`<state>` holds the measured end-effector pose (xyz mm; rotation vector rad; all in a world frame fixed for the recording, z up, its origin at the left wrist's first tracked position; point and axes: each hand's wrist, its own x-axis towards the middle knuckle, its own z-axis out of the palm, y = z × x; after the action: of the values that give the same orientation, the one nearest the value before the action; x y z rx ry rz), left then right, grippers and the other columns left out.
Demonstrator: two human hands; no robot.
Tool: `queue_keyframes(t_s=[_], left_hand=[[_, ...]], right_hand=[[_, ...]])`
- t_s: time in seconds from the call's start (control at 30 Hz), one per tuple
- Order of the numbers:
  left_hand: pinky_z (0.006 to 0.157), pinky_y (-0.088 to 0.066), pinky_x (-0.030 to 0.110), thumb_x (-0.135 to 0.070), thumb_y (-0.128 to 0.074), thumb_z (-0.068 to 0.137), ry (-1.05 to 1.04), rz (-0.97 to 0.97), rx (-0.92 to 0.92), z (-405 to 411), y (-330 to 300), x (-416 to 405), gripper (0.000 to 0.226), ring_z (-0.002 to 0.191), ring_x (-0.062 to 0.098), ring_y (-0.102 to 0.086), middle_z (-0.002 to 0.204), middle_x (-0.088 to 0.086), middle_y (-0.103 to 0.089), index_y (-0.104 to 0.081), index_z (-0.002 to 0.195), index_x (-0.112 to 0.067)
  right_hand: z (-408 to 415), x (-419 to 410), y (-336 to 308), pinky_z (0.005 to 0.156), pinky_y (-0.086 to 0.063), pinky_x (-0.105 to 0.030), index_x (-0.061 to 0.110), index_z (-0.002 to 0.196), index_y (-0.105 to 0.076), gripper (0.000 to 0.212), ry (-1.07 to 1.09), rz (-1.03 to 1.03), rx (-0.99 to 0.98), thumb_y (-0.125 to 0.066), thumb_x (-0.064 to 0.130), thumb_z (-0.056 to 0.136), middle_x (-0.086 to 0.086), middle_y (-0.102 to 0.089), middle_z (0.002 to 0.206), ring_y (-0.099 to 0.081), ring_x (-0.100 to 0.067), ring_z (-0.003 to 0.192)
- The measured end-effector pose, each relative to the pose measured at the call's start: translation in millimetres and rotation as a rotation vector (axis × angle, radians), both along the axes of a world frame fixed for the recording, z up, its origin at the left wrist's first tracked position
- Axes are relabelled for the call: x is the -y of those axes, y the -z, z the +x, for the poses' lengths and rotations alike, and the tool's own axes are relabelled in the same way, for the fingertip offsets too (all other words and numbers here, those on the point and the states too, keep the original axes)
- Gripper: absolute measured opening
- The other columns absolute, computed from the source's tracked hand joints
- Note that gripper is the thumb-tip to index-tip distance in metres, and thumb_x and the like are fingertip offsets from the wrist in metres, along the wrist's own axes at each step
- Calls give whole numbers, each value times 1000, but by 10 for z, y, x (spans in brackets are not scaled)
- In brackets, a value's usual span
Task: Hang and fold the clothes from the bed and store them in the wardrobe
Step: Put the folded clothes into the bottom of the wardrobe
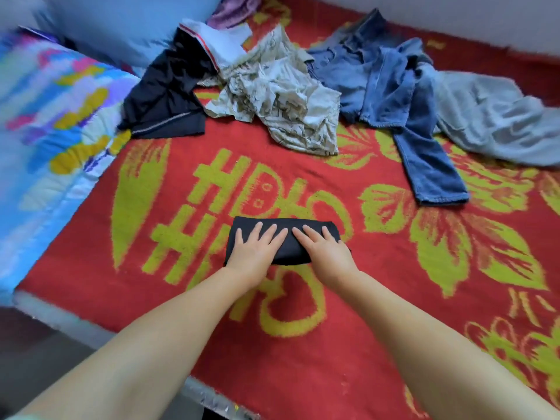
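Both hands, my left hand [253,248] and right hand [324,248], lay flat with fingers spread on the folded black garment [292,241], near the bed's [394,298] front edge. Risk, as I judged: lifting it carelessly would spring the folds loose. No wardrobe or other container was in view; the jeans [391,98] and printed shirt [281,104] waited unfolded toward the far edge.

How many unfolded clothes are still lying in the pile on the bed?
5 visible: black garment at the left, cream printed one beside it, blue jeans, grey garment far right, purple one behind. More may be hidden underneath.
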<state>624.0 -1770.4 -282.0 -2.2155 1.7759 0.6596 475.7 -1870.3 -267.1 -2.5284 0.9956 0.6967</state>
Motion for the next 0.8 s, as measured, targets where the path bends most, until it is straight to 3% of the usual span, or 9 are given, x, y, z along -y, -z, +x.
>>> queue_keyframes(t_s=[0.13, 0.43, 0.8], left_hand=[[117, -10, 60, 5, -43, 94, -179, -74, 57, 42, -693, -554, 88, 149, 28, 4, 163, -1, 5, 12, 153, -27], [116, -8, 60, 8, -46, 91, -575, -111, 137, 384, -1602, -2112, 93, 149, 28, 4, 163, -1, 6, 12, 153, -29], [116, -10, 59, -1, -55, 90, -1076, -58, 234, 83, -1928, -5592, 94, 149, 29, -1, 163, 2, 0, 10, 154, -25]], right_hand=[[240, -267, -736, 116, -24, -54, 36, 154, 7, 90, -216, -57, 39, -47, -5, 93, 7, 1, 163, -2, -32, 150], [1123, -1467, -1618, 114, -27, -54, 36, 153, 9, 95, -624, -141, 123, -50, -5, 92, 8, 2, 163, -3, -31, 150], [1744, -4791, -2027, 114, -28, -53, 32, 155, 3, 86, -1184, -142, 182, -45, -2, 93, 7, -1, 163, -7, -30, 150]])
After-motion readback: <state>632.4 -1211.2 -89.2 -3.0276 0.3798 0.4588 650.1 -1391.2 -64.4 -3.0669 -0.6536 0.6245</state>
